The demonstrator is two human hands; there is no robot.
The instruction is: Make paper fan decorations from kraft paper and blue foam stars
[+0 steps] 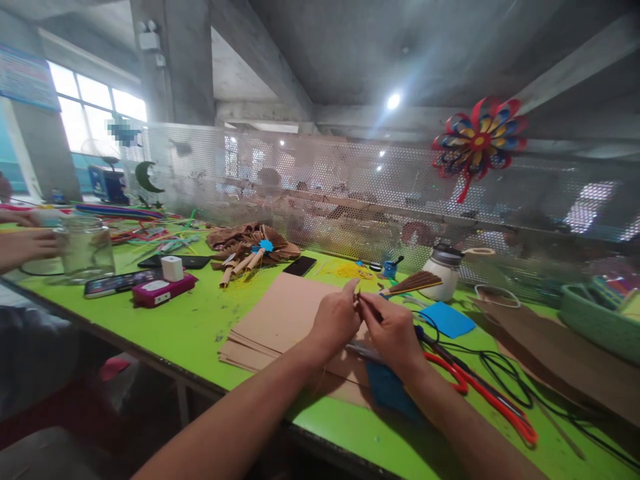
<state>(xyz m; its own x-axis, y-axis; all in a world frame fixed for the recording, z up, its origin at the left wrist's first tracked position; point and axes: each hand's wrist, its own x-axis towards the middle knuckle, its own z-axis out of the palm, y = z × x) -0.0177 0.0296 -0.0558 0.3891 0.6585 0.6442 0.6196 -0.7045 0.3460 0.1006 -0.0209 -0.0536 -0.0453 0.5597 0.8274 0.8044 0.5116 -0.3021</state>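
Head view: I've got left hand (337,319) and right hand (395,327) meeting, fingertips pinching a tiny piece (357,297), too small to ID, toward 2 o'clock of the brown sheets (280,307). Looks like fiddly fingertip work; next move probably wants a steady pinch.

The left hand (336,313) and right hand (395,331) are meeting at the fingertips, pinching something too small to make out. Paper (277,310) is lying beneath the grip, scissors (495,397) are resting right of it, nearer the body, and a jug (444,277) is standing beyond it, rightward. Well left, a co-worker's hand (30,248) is hovering beside a jar (87,253)
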